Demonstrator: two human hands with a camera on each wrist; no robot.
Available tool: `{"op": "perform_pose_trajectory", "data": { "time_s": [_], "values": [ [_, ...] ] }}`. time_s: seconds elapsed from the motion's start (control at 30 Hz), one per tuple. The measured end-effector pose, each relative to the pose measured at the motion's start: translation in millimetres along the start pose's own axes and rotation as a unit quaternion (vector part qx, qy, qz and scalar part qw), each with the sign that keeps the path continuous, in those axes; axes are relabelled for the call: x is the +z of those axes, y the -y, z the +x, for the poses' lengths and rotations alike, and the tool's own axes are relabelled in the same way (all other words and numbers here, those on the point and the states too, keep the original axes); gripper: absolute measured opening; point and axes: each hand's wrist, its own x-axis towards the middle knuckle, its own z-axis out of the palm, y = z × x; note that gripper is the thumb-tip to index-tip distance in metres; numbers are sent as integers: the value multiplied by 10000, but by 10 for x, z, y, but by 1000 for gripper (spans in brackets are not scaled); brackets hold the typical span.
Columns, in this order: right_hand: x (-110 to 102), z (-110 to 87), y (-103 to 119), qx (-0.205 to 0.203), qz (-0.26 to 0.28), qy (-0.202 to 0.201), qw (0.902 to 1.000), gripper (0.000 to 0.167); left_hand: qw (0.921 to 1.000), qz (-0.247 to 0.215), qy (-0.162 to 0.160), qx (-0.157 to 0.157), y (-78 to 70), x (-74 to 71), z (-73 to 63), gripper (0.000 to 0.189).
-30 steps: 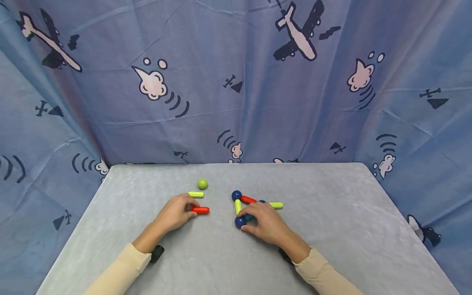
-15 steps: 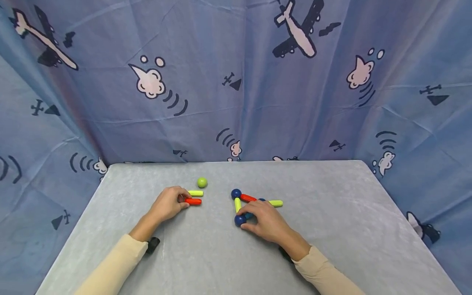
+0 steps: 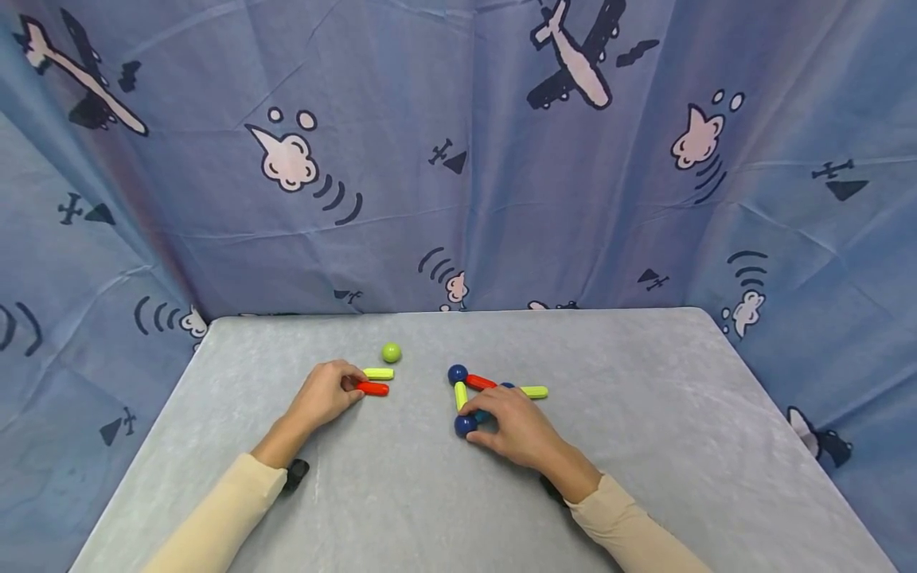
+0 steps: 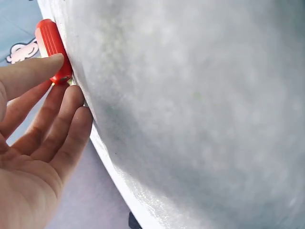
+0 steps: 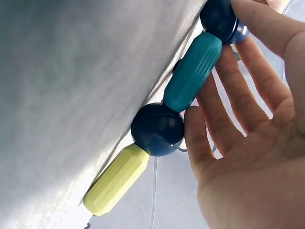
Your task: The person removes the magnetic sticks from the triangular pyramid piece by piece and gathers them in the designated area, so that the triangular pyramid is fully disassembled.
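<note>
My left hand (image 3: 322, 395) pinches the near end of a loose red rod (image 3: 374, 389) between thumb and fingers. That rod lies just in front of a loose yellow-green rod (image 3: 380, 374). With thumb and fingertips my right hand (image 3: 517, 426) holds a dark blue ball (image 3: 465, 426), the near corner of a triangle of joined rods and balls. The triangle's other sides are a yellow rod (image 3: 461, 395), a red rod (image 3: 481, 383) and a teal rod (image 5: 193, 71), mostly hidden by the hand in the head view. Another dark blue ball (image 3: 457, 373) forms the far corner.
A green ball (image 3: 391, 352) rests behind the loose rods. From the triangle's right corner ball (image 5: 158, 129), a yellow rod (image 3: 534, 392) sticks out to the right. Grey cloth covers the table (image 3: 401, 493), and a blue patterned curtain (image 3: 401, 159) hangs behind it.
My left hand has drawn the red rod left and slightly back, bringing it alongside the yellow-green rod. My right hand keeps its place at the triangle.
</note>
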Motion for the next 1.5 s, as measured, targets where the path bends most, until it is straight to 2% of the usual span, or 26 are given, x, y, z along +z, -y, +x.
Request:
{"op": "perform_pose_trajectory", "data": {
  "time_s": [0.6, 1.5],
  "values": [
    [6, 7, -15, 58, 10, 31, 10000, 33, 9986, 43, -516, 38, -33, 86, -5, 18],
    [2, 4, 10, 99, 81, 31, 9999, 32, 9968, 48, -798, 69, -1, 139, -2, 19]
  ]
}}
